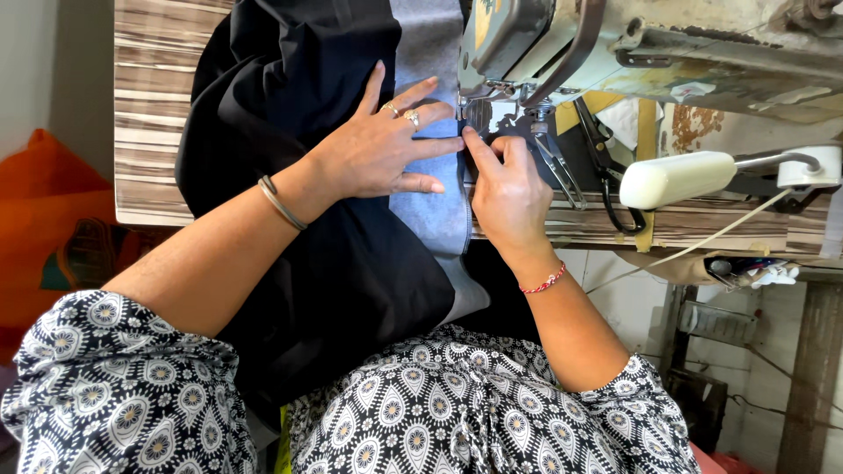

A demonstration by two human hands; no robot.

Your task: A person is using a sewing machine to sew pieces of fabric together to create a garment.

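My left hand (pixel 384 147), with two rings and a metal bangle, lies flat with fingers spread on black fabric (pixel 299 184) and a grey fabric strip (pixel 435 202). My right hand (pixel 507 189), with a red thread bracelet at the wrist, pinches the grey strip's edge just in front of the presser foot (pixel 479 114) of a sewing machine (pixel 615 44). The black cloth drapes from the table down over my lap.
The striped wooden sewing table (pixel 149 132) runs across the view. Black-handled scissors (pixel 606 167) and metal snips (pixel 558 167) lie right of the needle. A white lamp (pixel 676 178) sticks out over the table's front edge. An orange bag (pixel 44 219) sits at the left.
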